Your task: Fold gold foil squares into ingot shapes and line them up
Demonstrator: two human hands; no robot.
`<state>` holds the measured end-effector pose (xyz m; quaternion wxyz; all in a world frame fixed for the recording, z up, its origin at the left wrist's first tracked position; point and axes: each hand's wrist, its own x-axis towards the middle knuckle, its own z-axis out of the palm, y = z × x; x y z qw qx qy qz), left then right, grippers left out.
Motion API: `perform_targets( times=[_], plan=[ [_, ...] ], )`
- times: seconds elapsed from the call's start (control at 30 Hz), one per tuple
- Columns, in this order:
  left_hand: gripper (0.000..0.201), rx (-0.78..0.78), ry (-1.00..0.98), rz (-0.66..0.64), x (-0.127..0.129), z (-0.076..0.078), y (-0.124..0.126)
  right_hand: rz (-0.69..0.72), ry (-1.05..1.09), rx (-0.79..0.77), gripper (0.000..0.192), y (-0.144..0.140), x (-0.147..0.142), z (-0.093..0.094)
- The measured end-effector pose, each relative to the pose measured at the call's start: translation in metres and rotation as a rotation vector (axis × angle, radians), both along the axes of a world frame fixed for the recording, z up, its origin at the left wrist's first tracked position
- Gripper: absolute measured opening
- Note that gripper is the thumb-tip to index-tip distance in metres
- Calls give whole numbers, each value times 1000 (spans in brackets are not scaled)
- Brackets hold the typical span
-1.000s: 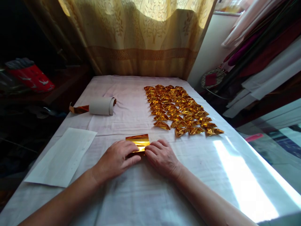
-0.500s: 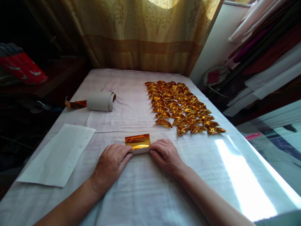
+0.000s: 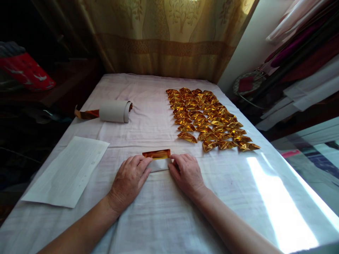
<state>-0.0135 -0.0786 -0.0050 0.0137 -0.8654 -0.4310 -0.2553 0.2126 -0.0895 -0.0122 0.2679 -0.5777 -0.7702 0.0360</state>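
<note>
Both hands, left hand (image 3: 129,178) and right hand (image 3: 186,173), flat, fingertips pinning foil (image 3: 156,154), now folded narrower than a moment ago; crease pressed on surface (image 3: 159,218).

A patterned gold curtain (image 3: 169,38) hangs across the top centre, backlit by daylight. A white wall (image 3: 249,46) stands at upper right, beside stacked fabrics (image 3: 304,60). The table (image 3: 164,218), under white cloth, fills the centre; a bright sun patch (image 3: 280,208) lies lower right. Upper left is dark.
</note>
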Motion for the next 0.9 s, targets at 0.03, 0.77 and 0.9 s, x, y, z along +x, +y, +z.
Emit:
perform_targets(
  times=[0.03, 0.77, 0.9],
  plan=[
    [22, 13, 2, 0, 0, 0, -1, -5, 1, 7, 13, 0, 0, 0],
    [28, -13, 153, -152, 15, 11, -20, -59, -32, -76, 17, 0, -9, 10],
    [29, -4, 149, -167, 15, 13, -20, -112, -48, -68, 18, 0, -16, 11]
  ],
)
